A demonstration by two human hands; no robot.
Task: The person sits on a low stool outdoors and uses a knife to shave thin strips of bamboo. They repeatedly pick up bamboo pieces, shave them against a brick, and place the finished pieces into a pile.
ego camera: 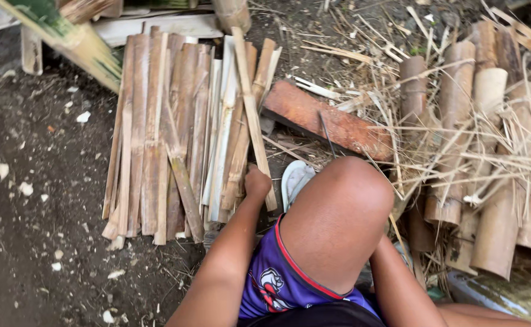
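We look down past a raised knee (338,212) & purple shorts (277,284) to dirt ground (29,242). Our left hand (257,181) is at the near end of a long bamboo strip (250,109) that lies tilted across the top of a pile of split bamboo strips (168,139); fingers look curled shut round that strip's lower part, though we see mostly the back of the hand, so exact grip is hard to tell. The strip runs from the hand up & slightly left, its far end at the pile's top edge. Right arm goes down behind the knee; right hand is hidden, can't tell its state.

Just right of the pile: a reddish-brown wood block (326,124), lying flat on the ground at an angle. Further right, a heap of bamboo half-tubes (489,181) w/ dry fibres (398,121) strewn over them. A pale sandal (294,181) sits betw. hand & knee. Top left, a green bamboo pole (65,39) slants across the corner.
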